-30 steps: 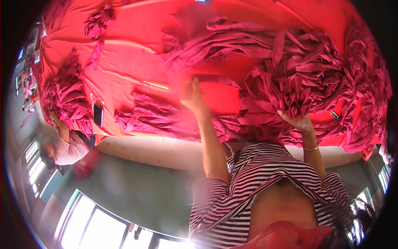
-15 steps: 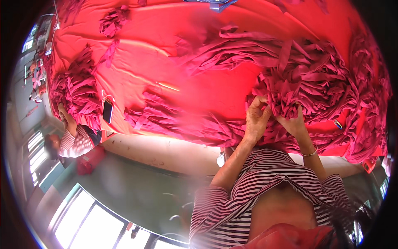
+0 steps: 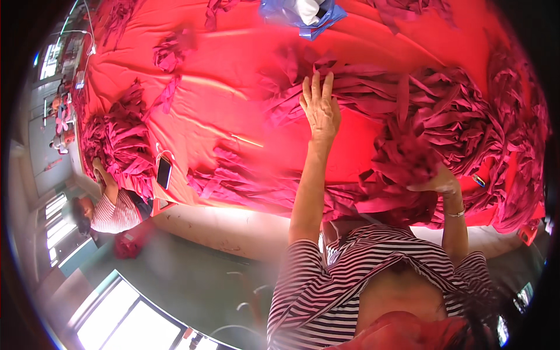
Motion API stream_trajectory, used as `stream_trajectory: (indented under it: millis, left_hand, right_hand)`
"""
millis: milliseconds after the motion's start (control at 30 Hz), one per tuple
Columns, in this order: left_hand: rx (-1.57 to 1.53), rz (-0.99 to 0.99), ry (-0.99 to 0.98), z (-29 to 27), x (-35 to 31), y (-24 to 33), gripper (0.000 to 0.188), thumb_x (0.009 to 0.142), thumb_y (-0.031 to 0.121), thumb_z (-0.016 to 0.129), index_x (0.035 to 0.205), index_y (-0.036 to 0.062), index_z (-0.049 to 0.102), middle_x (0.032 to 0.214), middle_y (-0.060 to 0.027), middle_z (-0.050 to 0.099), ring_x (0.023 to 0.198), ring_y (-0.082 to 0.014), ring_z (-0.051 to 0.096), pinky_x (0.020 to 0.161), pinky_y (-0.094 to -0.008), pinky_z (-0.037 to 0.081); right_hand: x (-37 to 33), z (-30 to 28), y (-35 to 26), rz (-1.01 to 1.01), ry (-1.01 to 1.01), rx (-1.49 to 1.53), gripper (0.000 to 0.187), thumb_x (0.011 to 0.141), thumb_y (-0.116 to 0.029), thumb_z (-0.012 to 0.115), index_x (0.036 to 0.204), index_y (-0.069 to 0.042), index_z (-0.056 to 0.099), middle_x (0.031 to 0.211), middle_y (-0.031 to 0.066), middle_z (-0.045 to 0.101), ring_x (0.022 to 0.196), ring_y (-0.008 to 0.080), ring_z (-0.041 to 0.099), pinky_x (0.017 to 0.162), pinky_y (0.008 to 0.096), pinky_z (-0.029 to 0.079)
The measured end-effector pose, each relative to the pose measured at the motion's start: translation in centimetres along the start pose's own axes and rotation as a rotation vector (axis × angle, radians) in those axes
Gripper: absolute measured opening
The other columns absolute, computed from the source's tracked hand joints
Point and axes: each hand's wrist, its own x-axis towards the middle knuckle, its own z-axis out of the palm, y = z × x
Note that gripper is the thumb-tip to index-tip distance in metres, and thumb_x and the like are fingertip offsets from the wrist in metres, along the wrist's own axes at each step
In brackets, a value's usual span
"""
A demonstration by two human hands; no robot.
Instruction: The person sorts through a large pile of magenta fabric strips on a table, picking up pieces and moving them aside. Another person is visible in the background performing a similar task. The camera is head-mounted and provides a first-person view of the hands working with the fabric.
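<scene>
Dark red cloth strips lie in long heaps over a bright red cloth-covered table [image 3: 227, 64]. My left hand [image 3: 321, 111] stretches out to the far side, fingers spread and extended over the end of a long heap of strips [image 3: 361, 87]; nothing is gripped in it. Close to the near edge, my right hand [image 3: 440, 182] holds a bunched clump of cloth strips [image 3: 405, 154], blurred by motion, with its fingers partly hidden behind the cloth. A larger tangle of strips [image 3: 455, 116] spreads just beyond that hand.
A blue plastic bag [image 3: 306, 17] with something white in it lies at the far side. On the left, a phone [image 3: 164, 172] rests near the edge beside another heap [image 3: 119, 137], where a co-worker [image 3: 116, 210] works. A small shiny object [image 3: 478, 180] lies at right.
My left hand has left the clump by my right hand and reached forward and left, its fingers opening out. My right hand has shifted slightly right with the clump. The view has tilted a little.
</scene>
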Motion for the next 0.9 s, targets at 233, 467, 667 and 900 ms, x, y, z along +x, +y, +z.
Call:
stream_trajectory:
  millis: [233,467,667,900]
  left_hand:
    - [-0.287,-0.124,-0.433,-3.1,-0.2,-1.6,0.028,0.077,0.016,0.063,0.103,0.0074,0.063,0.098,-0.0171,0.061,0.094,-0.0320,0.059,0.075,-0.0414,0.047]
    - [0.224,-0.360,-0.183,2.9,12.1,-2.8,0.040,0.083,0.040,0.061,0.080,0.0003,0.063,0.076,-0.0183,0.065,0.072,-0.0342,0.064,0.064,-0.0447,0.049]
    - [-0.447,-0.576,-0.242,5.9,11.4,-7.6,0.030,0.085,0.032,0.061,0.085,0.0022,0.060,0.086,-0.0114,0.065,0.078,-0.0248,0.064,0.066,-0.0370,0.051]
    - [-1.469,-0.596,0.160,-4.5,4.3,-6.9,0.011,0.093,0.013,0.049,0.101,0.0063,0.052,0.087,-0.0049,0.057,0.077,-0.0139,0.054,0.070,-0.0278,0.044]
  right_hand:
    - [-1.7,2.1,-0.2,0.540,-0.153,0.323,0.082,0.052,-0.035,0.087,0.117,-0.001,0.051,0.107,0.0089,0.059,0.100,0.0191,0.054,0.090,0.0316,0.043]
    - [-0.9,3.2,-0.5,0.485,-0.066,0.422,0.081,0.049,-0.036,0.088,0.114,-0.003,0.052,0.101,0.0082,0.059,0.095,0.0189,0.055,0.087,0.0308,0.044]
    - [-0.9,3.2,-1.9,0.581,-0.057,0.464,0.079,0.051,-0.030,0.088,0.115,-0.001,0.052,0.107,0.0077,0.056,0.099,0.0172,0.054,0.090,0.0300,0.043]
    - [-0.8,3.4,2.4,-0.059,0.036,-0.006,0.037,0.070,-0.019,0.074,0.106,-0.020,0.065,0.107,-0.0034,0.057,0.086,0.0129,0.052,0.084,0.0299,0.043]
